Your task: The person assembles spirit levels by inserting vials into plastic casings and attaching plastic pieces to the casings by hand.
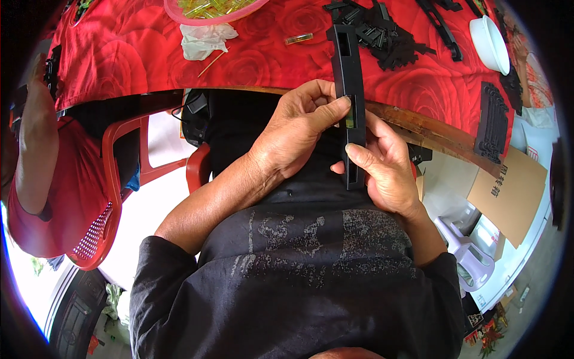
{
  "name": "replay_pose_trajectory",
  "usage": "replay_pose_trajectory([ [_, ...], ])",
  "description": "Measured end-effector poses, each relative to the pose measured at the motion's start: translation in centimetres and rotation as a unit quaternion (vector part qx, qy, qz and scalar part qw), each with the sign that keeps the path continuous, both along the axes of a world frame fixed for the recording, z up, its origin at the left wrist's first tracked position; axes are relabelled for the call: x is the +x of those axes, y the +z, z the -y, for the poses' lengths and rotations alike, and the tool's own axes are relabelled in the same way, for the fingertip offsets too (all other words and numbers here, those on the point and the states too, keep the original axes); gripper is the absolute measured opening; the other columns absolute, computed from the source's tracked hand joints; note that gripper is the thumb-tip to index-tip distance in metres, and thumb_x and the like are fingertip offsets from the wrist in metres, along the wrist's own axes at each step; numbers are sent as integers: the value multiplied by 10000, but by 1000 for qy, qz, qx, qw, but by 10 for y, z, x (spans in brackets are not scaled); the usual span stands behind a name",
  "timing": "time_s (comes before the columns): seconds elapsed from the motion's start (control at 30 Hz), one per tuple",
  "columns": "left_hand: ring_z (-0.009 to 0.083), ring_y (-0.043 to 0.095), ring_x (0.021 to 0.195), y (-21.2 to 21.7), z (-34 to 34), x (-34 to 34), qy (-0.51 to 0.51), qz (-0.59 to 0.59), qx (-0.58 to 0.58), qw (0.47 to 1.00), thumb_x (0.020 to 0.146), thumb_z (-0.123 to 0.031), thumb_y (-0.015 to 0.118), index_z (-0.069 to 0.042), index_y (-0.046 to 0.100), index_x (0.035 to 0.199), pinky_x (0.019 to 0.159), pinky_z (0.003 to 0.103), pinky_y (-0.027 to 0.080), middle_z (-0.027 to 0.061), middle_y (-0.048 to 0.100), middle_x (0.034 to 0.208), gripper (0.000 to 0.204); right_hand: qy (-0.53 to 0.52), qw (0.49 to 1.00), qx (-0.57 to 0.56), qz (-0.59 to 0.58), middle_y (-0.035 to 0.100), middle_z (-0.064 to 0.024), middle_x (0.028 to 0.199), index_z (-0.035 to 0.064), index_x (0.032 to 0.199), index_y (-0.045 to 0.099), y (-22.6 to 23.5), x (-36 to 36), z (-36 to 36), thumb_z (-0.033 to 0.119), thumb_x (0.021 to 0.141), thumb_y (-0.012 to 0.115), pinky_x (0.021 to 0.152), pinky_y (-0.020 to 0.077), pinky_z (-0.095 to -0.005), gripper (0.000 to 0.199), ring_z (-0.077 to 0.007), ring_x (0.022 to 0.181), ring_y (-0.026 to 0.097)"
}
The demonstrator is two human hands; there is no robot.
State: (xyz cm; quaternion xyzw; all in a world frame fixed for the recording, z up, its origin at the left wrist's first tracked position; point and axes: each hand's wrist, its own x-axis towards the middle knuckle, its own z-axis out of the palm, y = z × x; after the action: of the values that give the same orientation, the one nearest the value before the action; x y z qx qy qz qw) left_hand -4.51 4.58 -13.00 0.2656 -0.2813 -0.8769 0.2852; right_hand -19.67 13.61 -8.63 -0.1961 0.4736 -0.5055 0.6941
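Both hands hold one long black plastic strip (348, 69) with rectangular openings, upright in front of my body at the table's near edge. My left hand (293, 125) grips its middle, the thumb pressing at the central opening and the fingers curled behind. A small yellow-green patch shows by that thumb; what it is I cannot make out. Around the strip's lower end closes my right hand (385, 164), its thumb on the front face and its fingers partly hidden behind. The strip's top end reaches over the red tablecloth (269, 63).
Small black plastic parts (385, 39) lie heaped beyond the strip. A pink basket (173, 15) holds yellow transparent pieces, near a crumpled white plastic bag (203, 40). On the right are a white bowl (490, 45) and stacked black strips (491, 122). Another person (45, 173) sits left on a red chair (109, 167).
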Motion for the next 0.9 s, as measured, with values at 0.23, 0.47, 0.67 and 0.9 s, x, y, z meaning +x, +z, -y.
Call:
replay_pose_trajectory([
  [0.23,86,593,866,5,0,-3,33,37,10,999,952,-95,663,-9,605,1062,816,241,480,20,640,922,151,2,1000,15,-5,545,-67,1220,-43,1469,359,0,0,0,-1,942,630,810,619,-327,594,-112,1039,577],
  [0.47,104,612,889,2,-1,-2,20,8,36,999,959,-78,643,-2,586,1070,846,263,499,45,644,943,146,5,1000,12,0,541,-96,1267,-46,1472,359,-1,1,-2,-14,940,619,809,616,-324,592,-124,1062,576],
  [0.67,118,621,903,6,1,-1,25,6,33,999,951,-51,637,-1,570,1100,856,274,505,61,644,963,171,19,999,-9,-25,539,-99,1266,-47,1480,352,-4,-1,-2,-15,940,618,800,612,-317,603,-122,1056,572],
  [0.9,121,624,958,13,3,3,0,13,-44,999,953,-84,652,-21,558,1130,921,288,493,48,638,1019,210,32,998,-39,-35,536,-80,1213,-54,1475,357,-2,-6,-5,-20,933,627,794,612,-314,607,-112,1014,565],
])
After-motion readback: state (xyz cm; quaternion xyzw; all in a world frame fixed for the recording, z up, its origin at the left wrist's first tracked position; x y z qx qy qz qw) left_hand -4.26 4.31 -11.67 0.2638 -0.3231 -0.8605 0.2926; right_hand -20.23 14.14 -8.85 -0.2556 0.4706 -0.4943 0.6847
